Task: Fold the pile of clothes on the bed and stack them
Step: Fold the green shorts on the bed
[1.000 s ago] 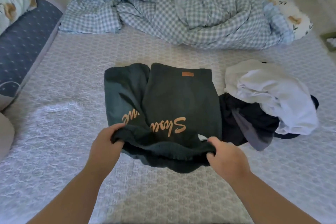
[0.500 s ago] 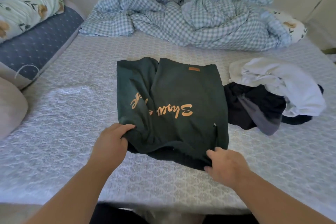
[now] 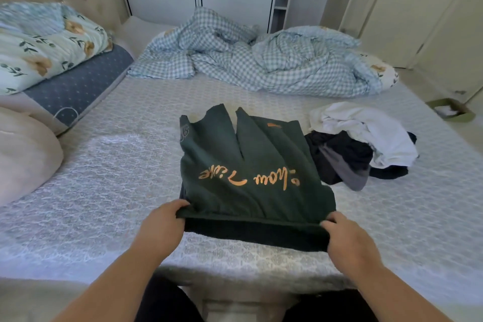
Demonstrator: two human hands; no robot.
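A dark green garment (image 3: 251, 165) with orange script lettering lies in the middle of the bed (image 3: 117, 165), its near hem lifted off the cover. My left hand (image 3: 163, 225) grips the hem's left corner. My right hand (image 3: 347, 240) grips the right corner, and the hem is stretched between them. Right of the garment sits a small pile: a white garment (image 3: 371, 133) on top of dark clothes (image 3: 339, 157).
A crumpled blue checked duvet (image 3: 256, 60) fills the far side of the bed. Pillows, a floral one (image 3: 44, 44) and a beige one (image 3: 23, 151), lie at the left. White cupboards and shelves stand behind. The bed's near edge is just below my hands.
Both hands have lifted the near hem and pulled it toward me, so the lettering now shows in full. My view has tilted up and back.
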